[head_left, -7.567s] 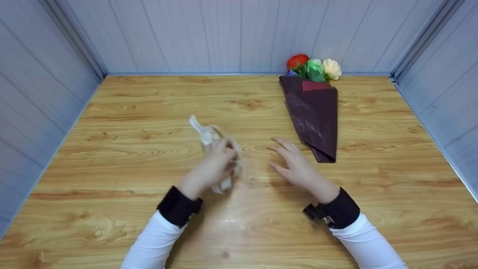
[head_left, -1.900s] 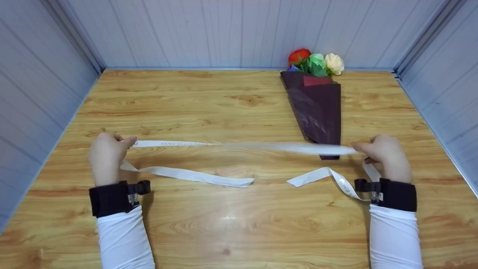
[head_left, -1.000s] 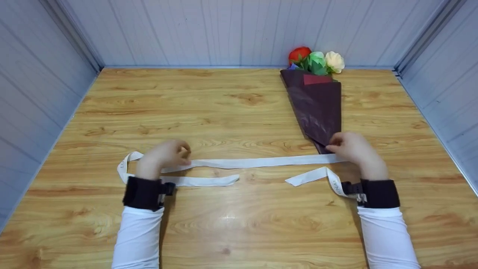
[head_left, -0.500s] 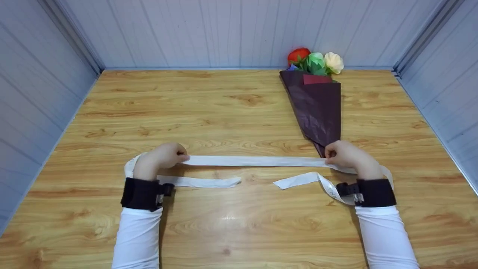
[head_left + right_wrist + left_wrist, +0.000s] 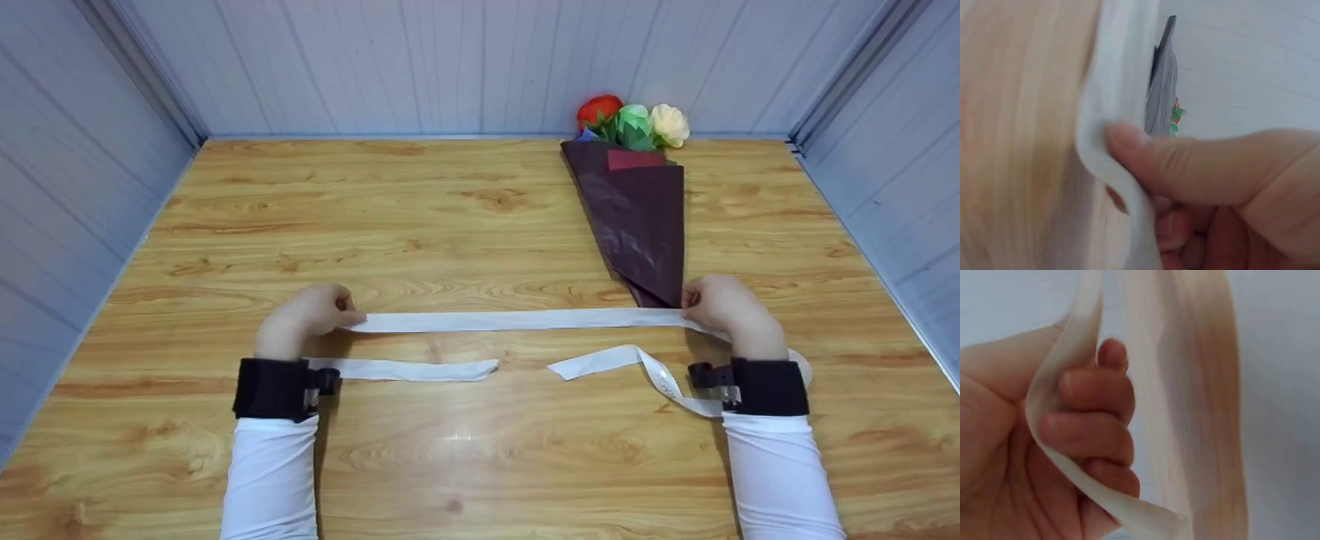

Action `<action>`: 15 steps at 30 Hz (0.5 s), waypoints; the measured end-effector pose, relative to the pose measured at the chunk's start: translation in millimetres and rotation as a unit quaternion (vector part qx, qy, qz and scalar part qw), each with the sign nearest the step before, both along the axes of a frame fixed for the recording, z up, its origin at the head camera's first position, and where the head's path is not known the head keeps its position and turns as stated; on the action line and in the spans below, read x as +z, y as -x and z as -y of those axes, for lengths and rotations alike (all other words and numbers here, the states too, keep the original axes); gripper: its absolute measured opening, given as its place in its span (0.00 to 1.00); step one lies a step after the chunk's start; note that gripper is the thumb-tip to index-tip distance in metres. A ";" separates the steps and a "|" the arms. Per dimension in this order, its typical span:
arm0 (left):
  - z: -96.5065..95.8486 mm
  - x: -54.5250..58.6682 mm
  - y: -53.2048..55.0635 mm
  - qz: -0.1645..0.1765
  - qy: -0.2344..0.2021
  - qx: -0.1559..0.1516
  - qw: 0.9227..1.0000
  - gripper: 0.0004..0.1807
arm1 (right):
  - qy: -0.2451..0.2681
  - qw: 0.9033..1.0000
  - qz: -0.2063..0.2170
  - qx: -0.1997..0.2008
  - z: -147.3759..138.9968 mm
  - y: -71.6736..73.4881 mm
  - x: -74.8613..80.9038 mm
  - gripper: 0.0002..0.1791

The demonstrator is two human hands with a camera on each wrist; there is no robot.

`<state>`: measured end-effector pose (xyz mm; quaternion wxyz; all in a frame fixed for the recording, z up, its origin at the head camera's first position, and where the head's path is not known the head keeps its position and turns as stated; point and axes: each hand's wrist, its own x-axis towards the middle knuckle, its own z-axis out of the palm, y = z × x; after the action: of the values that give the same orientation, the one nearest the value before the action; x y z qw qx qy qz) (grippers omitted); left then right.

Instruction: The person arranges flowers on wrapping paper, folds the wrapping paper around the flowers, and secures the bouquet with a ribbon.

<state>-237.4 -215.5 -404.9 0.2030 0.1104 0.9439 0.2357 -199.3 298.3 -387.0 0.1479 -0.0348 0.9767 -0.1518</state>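
A long white ribbon (image 5: 517,320) runs straight across the middle of the head view between both hands. My left hand (image 5: 304,319) pinches it at the left, fingers curled; in the left wrist view the ribbon (image 5: 1044,405) passes through the palm behind the thumb. At the other side my right hand (image 5: 731,311) pinches the ribbon (image 5: 1112,90) between thumb and fingers, just by the bouquet's lower tip. The two loose ends lie on the table below, the right one twisted and showing faint lettering. Part of each tail is hidden behind the wrists.
A bouquet (image 5: 637,217) in dark purple wrapping lies at the back right, its red, green and cream flowers near the back wall. The wooden table (image 5: 337,225) is enclosed by pale panel walls (image 5: 450,67) at the back and both sides.
Earlier the left hand held the ribbon bunched up; it was then spread out between both hands. In the last half second the hands have moved slightly apart, drawing the held stretch longer.
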 end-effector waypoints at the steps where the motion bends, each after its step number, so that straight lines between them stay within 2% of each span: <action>1: 1.0 0.7 -0.6 -0.003 -0.002 0.005 1.000 0.13 | -0.001 1.000 -0.008 -0.005 2.9 -0.2 2.5 0.09; 4: -0.6 7.6 -3.8 0.001 -0.005 0.009 1.000 0.16 | 0.011 1.000 -0.021 -0.008 12.8 -2.2 12.9 0.16; 8: -11.1 24.5 -11.4 0.001 -0.019 0.007 1.000 0.22 | 0.058 0.997 -0.041 -0.009 23.5 -9.1 28.5 0.19; 12: -25.6 37.9 -19.7 -0.039 -0.036 -0.006 0.999 0.24 | 0.125 0.989 -0.072 -0.035 27.2 -11.6 36.8 0.22; 15: -36.6 42.4 -21.9 -0.073 -0.044 -0.007 0.996 0.25 | 0.162 0.981 -0.077 -0.072 27.5 -1.8 37.7 0.26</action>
<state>-215.5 -178.9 -362.5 0.1297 0.1424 0.9444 0.2666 -197.5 270.8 -349.3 0.0534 0.0010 0.9474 -0.3157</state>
